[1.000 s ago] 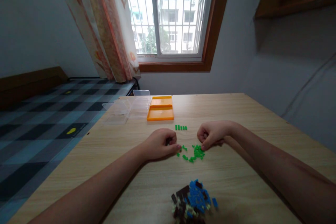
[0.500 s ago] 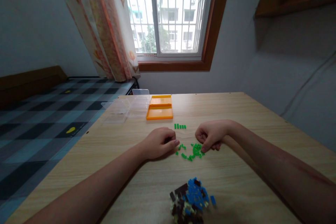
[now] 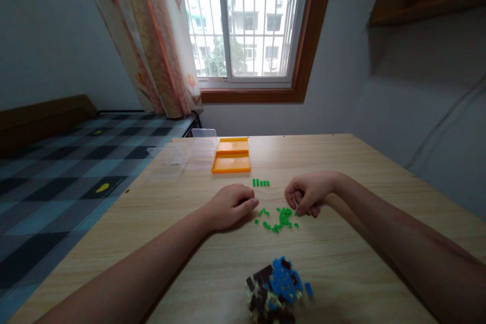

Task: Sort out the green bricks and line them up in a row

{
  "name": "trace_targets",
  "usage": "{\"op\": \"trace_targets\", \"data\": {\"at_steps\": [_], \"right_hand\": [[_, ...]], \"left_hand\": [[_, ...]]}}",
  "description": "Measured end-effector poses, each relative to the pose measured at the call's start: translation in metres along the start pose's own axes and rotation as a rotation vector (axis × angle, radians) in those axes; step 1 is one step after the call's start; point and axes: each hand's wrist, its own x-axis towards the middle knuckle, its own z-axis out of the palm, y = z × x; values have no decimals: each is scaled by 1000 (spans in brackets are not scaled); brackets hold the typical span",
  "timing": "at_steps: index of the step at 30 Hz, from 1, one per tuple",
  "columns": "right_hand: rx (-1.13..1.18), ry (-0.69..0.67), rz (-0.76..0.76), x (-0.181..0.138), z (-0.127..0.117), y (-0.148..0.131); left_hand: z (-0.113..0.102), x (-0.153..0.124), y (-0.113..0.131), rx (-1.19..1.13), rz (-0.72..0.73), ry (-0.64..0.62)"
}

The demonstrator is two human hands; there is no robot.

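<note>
Small green bricks (image 3: 285, 216) lie in a loose heap, with a few strung out in an arc to its left. My right hand (image 3: 308, 193) hovers at the heap's right edge, fingers curled and thumb close to the forefinger; anything inside is hidden. On the heap's left side my left hand (image 3: 231, 206) rests on the table, fingers folded under and thumb pointing at the stray green pieces. Beyond both hands, several green bricks stand in a short row (image 3: 260, 183). Nearer to me is a mixed pile of blue bricks (image 3: 284, 279) and dark brown bricks (image 3: 262, 276), with pale pieces among them.
An open orange case (image 3: 231, 170) sits toward the far side of the wooden table (image 3: 341, 263). Clear plastic boxes (image 3: 167, 169) with raised lids stand to its left. A bed with a checked cover (image 3: 76, 177) adjoins the table's left side. Behind is a barred window (image 3: 254, 25).
My right hand has drawn slightly right and away from the green heap, leaving a few green pieces uncovered at its edge. My left hand has hardly moved.
</note>
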Motion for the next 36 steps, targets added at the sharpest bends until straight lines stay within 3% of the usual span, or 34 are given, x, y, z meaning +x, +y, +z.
{"op": "trace_targets", "data": {"at_steps": [19,24,27,30,36], "right_hand": [[77,66,-23,-1,0,0],[158,279,-254,4,6,-2],[211,400,-353,13,13,-2],[224,432,-397,20,19,-4],[-79,608,-510,30,23,-7]], "left_hand": [[3,-1,2,13,25,64],[5,-5,13,-7,145,179],[9,-7,19,6,245,168],[12,-8,21,18,265,145],[13,-9,21,32,248,114]]}}
